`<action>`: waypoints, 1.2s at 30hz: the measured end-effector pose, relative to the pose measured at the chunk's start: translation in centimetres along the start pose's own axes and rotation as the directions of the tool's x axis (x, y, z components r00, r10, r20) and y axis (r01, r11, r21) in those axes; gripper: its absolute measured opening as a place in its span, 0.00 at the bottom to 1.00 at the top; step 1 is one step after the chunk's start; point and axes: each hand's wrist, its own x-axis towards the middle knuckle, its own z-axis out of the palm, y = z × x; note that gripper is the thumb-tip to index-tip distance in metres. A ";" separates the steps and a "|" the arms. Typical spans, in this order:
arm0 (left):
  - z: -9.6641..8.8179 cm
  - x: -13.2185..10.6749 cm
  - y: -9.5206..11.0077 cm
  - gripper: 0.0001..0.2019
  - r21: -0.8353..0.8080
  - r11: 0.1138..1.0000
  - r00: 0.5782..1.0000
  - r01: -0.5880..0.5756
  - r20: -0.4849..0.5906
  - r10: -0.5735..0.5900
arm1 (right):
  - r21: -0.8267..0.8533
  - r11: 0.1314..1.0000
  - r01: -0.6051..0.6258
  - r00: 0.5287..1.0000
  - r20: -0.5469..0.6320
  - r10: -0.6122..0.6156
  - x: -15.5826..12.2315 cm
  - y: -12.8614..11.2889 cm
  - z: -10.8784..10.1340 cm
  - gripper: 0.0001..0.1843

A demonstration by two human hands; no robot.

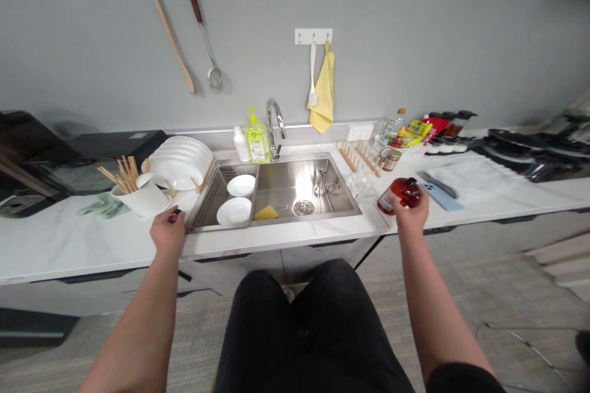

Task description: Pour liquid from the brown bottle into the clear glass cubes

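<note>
Beside sink point(320, 219): right hand point(410, 214) lifted over counter point(286, 239), fingers clamped on red bottle point(408, 191); left hand point(166, 232) at sink rim, fingers curled, grip unclear.

Two hands point(168, 230) point(410, 212), two white bowls point(241, 185) point(233, 211), one red bottle point(405, 193), one yellow sponge point(266, 213).

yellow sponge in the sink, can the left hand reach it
Probably yes: the left hand sits at the sink's front rim, near the yellow sponge; the wire rack with white bowls lies between, but the hand could pass over it.
</note>
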 end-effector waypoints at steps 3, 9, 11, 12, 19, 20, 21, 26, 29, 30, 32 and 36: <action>-0.4 -3.5 3.3 0.24 -0.236 0.972 1.000 0.012 -0.013 -0.015 | 0.198 0.974 -0.108 0.972 0.227 0.061 -5.6 -4.2 -1.1 0.54; -0.8 -18.3 15.4 0.16 -0.816 0.574 0.949 -0.072 0.121 0.291 | 0.309 0.949 -0.068 0.816 0.565 -0.126 -15.3 -13.6 -1.4 0.44; -1.7 -22.8 19.3 0.14 -0.883 0.467 0.855 -0.037 0.214 0.472 | 0.318 0.948 -0.029 0.755 0.629 -0.187 -17.2 -16.3 -1.5 0.46; -2.3 -24.5 20.8 0.13 -0.902 0.431 0.812 -0.023 0.235 0.535 | 0.326 0.945 -0.011 0.728 0.651 -0.216 -17.9 -17.5 -1.6 0.47; -4.2 -28.2 24.3 0.12 -0.910 0.414 0.674 -0.016 0.296 0.677 | 0.349 0.936 0.057 0.679 0.674 -0.293 -19.5 -21.0 -2.3 0.50; -4.4 -28.2 24.2 0.11 -0.909 0.415 0.667 -0.024 0.295 0.684 | 0.343 0.938 0.057 0.685 0.670 -0.287 -19.6 -21.1 -2.3 0.50; -4.5 -28.2 24.1 0.11 -0.908 0.417 0.663 -0.040 0.288 0.691 | 0.336 0.940 0.057 0.690 0.667 -0.280 -19.7 -21.1 -2.3 0.49; -5.1 -28.1 24.0 0.05 -0.869 0.455 0.677 -0.194 0.217 0.703 | 0.323 0.943 0.073 0.708 0.649 -0.277 -20.5 -21.4 -2.1 0.49; -5.1 -28.3 23.8 0.04 -0.869 0.459 0.726 -0.184 0.195 0.660 | 0.324 0.942 0.088 0.753 0.597 -0.275 -20.9 -21.6 -1.9 0.50; -5.1 -28.4 23.7 0.05 -0.875 0.453 0.741 -0.171 0.190 0.645 | 0.322 0.942 0.092 0.766 0.582 -0.274 -21.0 -21.7 -1.8 0.50; -5.1 -28.5 23.6 0.04 -0.875 0.452 0.748 -0.173 0.182 0.639 | 0.325 0.940 0.103 0.775 0.567 -0.281 -20.9 -21.8 -1.7 0.49; -5.8 -28.3 23.9 0.06 -0.842 0.474 0.689 -0.258 0.183 0.701 | 0.324 0.935 0.141 0.766 0.563 -0.311 -20.6 -22.2 -1.7 0.48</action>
